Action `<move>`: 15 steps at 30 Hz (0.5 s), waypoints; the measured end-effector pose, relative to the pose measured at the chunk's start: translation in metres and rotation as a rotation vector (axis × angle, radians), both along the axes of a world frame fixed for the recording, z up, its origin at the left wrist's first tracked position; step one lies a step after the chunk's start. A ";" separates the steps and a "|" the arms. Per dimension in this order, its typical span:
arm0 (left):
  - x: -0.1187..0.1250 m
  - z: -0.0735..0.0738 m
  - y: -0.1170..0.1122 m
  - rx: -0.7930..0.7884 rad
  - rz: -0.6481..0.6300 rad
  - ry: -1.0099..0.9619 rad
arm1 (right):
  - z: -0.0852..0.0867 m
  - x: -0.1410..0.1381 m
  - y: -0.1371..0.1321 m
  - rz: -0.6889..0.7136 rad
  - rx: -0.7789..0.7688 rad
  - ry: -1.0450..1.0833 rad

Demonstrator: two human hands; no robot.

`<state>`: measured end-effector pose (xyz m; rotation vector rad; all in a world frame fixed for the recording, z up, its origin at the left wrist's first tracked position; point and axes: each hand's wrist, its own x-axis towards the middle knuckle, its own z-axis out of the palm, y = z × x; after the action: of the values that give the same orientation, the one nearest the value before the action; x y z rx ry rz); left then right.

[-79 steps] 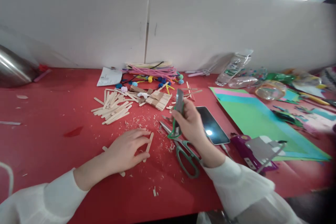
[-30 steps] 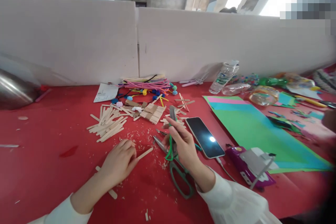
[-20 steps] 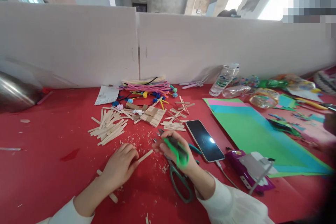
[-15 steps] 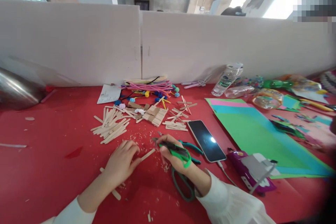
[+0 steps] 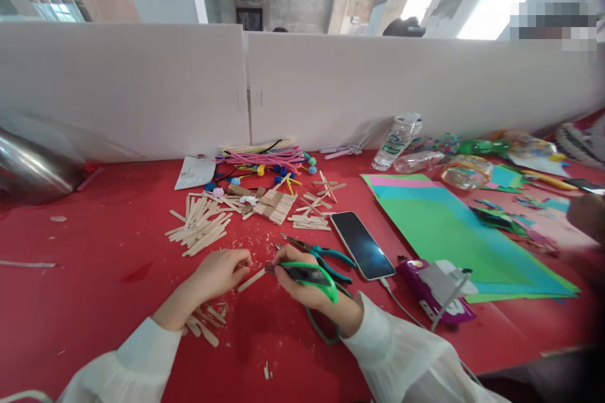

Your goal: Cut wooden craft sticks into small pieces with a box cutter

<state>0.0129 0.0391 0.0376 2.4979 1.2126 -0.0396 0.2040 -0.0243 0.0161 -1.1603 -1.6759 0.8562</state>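
Note:
My right hand [image 5: 297, 277] is closed around a green and black utility knife [image 5: 309, 274], its blade end pointing left. Between my hands, a wooden craft stick [image 5: 252, 280] lies slanted on the red table, its upper end close to the knife's tip; whether they touch is unclear. My left hand [image 5: 222, 274] hovers just above and left of the stick, fingers curled in and pressed together; anything inside them is hidden. Several short stick pieces [image 5: 205, 327] lie below my left wrist. Small wood shavings [image 5: 246, 242] are scattered around both hands.
Teal-handled pliers [image 5: 331, 258], scissors [image 5: 326, 327] and a charging phone [image 5: 363, 245] are beside my right hand. Craft sticks [image 5: 203, 227] and pipe cleaners [image 5: 265, 157] lie behind. Coloured paper [image 5: 444, 233], a purple device [image 5: 435, 293] and a bottle [image 5: 396, 141] are to the right.
My left hand has come off the craft stick and its fingers have curled in. The stick has shifted slightly left, and my right hand with the utility knife has turned.

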 end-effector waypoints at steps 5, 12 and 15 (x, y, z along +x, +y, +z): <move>-0.001 -0.012 -0.006 0.061 -0.079 -0.157 | -0.010 -0.002 0.003 0.010 0.040 -0.051; -0.001 -0.028 -0.010 0.088 -0.055 -0.253 | -0.012 -0.001 0.004 0.008 0.035 -0.044; -0.001 -0.029 -0.010 0.075 -0.056 -0.275 | -0.010 -0.001 0.004 -0.003 0.026 -0.047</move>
<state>0.0118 0.0293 0.0089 2.4981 1.0481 0.3301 0.2033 -0.0206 0.0059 -1.1732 -1.7182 0.8084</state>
